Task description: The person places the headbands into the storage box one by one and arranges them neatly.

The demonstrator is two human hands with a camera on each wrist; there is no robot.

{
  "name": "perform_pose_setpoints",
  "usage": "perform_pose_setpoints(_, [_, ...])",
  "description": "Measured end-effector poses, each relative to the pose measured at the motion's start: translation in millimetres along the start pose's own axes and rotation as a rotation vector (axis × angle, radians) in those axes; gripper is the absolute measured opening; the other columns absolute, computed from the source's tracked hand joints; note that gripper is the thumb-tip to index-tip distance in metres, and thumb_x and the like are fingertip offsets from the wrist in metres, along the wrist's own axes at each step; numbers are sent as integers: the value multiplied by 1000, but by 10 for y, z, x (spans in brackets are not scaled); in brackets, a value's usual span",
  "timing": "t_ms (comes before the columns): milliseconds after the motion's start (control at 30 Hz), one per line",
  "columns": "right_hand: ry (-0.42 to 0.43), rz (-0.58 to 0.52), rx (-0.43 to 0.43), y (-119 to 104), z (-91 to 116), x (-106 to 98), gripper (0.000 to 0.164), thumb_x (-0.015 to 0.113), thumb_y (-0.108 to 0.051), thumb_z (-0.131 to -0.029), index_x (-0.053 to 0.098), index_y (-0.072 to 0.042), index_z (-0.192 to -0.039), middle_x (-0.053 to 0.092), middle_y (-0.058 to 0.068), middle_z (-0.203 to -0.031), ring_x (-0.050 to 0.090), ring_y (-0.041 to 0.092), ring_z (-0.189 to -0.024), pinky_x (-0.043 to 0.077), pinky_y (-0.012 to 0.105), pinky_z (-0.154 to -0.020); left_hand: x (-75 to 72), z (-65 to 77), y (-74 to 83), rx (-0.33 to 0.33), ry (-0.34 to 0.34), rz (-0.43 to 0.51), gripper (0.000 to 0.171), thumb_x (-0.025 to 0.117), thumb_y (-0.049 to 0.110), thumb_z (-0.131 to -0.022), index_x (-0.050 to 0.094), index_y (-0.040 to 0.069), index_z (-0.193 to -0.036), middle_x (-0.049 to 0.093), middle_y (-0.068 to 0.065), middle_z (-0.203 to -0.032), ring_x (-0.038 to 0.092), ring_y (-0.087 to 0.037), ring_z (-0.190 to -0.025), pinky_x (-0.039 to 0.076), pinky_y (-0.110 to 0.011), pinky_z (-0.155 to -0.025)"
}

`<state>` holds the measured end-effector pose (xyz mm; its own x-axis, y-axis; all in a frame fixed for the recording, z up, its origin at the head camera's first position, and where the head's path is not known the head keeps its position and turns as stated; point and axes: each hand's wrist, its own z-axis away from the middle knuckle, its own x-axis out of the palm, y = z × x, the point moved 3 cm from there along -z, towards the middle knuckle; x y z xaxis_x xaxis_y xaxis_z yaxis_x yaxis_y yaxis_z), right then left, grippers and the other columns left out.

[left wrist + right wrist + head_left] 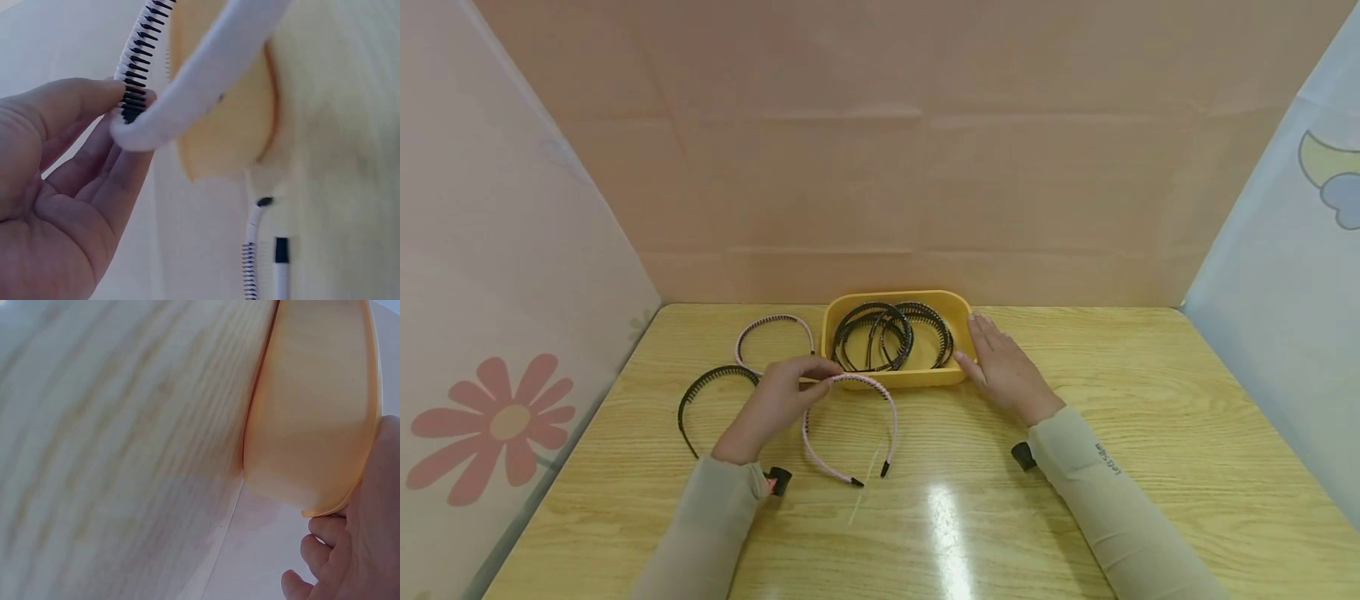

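Observation:
My left hand (775, 404) pinches the top of a pink headband (892, 412) between thumb and fingers, just in front of the yellow bin (902, 380). Its black-tipped ends point toward me. The left wrist view shows black comb teeth (139, 59) inside the band, by the thumb. Several black headbands (912, 335) lie in the bin. Resting against the bin's right end is my right hand (1011, 375), fingers extended along the side and thumb by the front corner. The right wrist view shows those fingers beside the bin's wall (312, 406).
Left of the bin, another pink headband (775, 317) lies on the wooden table (1150, 433). A black headband (700, 384) lies nearer me, partly behind my left hand. A thin pale strip (863, 487) shows near the held band's ends. A pinkish backdrop (925, 167) stands behind the bin.

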<state>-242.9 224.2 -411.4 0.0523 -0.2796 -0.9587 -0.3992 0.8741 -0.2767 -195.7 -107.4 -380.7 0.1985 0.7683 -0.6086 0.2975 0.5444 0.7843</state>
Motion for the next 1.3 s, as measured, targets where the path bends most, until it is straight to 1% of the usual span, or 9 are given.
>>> perform_pose_setpoints(267, [13,-6,-3,-2,-2,6,74,36,-43,-111,10,7,-160,9,21,-168,9,39,-154,14,58,-122,-63,-168,232,53,110,3,17,67,7,-98,75,11,-112,74,-4,-111,70,-20,-102,58,-37,-91])
perform_pose_setpoints(367, [14,-7,-5,-5,4,0,74,35,-43,-111,10,7,-159,9,22,-168,9,40,-154,14,59,-122,-72,-246,303,71,150,15,17,67,6,-99,75,9,-113,74,-5,-110,71,-19,-98,59,-35,-90])
perform_pose_setpoints(467, [8,-5,0,-5,10,-5,74,34,-44,-111,9,6,-160,8,21,-168,8,39,-155,13,57,-123,-75,-314,371,88,181,23,18,67,7,-99,74,7,-115,74,-8,-112,71,-22,-95,59,-35,-89])
perform_pose_setpoints(567, [7,-6,1,-10,15,-12,74,34,-44,-111,9,6,-160,8,21,-168,8,38,-155,13,57,-123,-80,-372,435,99,219,33,19,67,7,-99,74,6,-116,73,-8,-114,70,-23,-99,59,-35,-90])
perform_pose_setpoints(733, [7,-8,0,-15,11,-17,75,33,-46,-111,10,6,-160,9,21,-168,7,38,-155,14,57,-123,-105,-456,510,135,317,57,20,65,4,-99,74,4,-117,72,-10,-118,68,-24,-110,58,-37,-93])
perform_pose_setpoints(900, [3,0,-5,-10,2,-6,76,32,-47,-111,10,6,-160,9,21,-168,7,38,-155,14,56,-123,-125,-530,582,219,425,72,19,65,1,-99,73,-1,-115,73,-14,-114,70,-26,-106,57,-36,-94])
perform_pose_setpoints(1100, [10,13,-12,3,-6,-15,76,32,-47,-111,11,7,-159,10,22,-168,9,39,-155,16,57,-123,-131,-624,694,339,568,-22,17,65,1,-98,74,-3,-112,73,-16,-105,68,-26,-91,58,-35,-82])
perform_pose_setpoints(1200, [16,14,-17,11,-6,-24,75,33,-46,-111,11,8,-159,11,23,-167,10,40,-154,16,57,-123,-108,-672,738,394,600,-55,17,65,1,-98,74,-4,-111,73,-17,-103,66,-27,-87,57,-37,-78])
perform_pose_setpoints(1300, [16,16,-13,18,-3,-24,76,32,-47,-111,11,7,-159,11,23,-167,11,40,-154,16,56,-123,-54,-718,745,440,606,-92,16,64,1,-98,73,-4,-111,73,-17,-104,67,-28,-89,57,-38,-79])
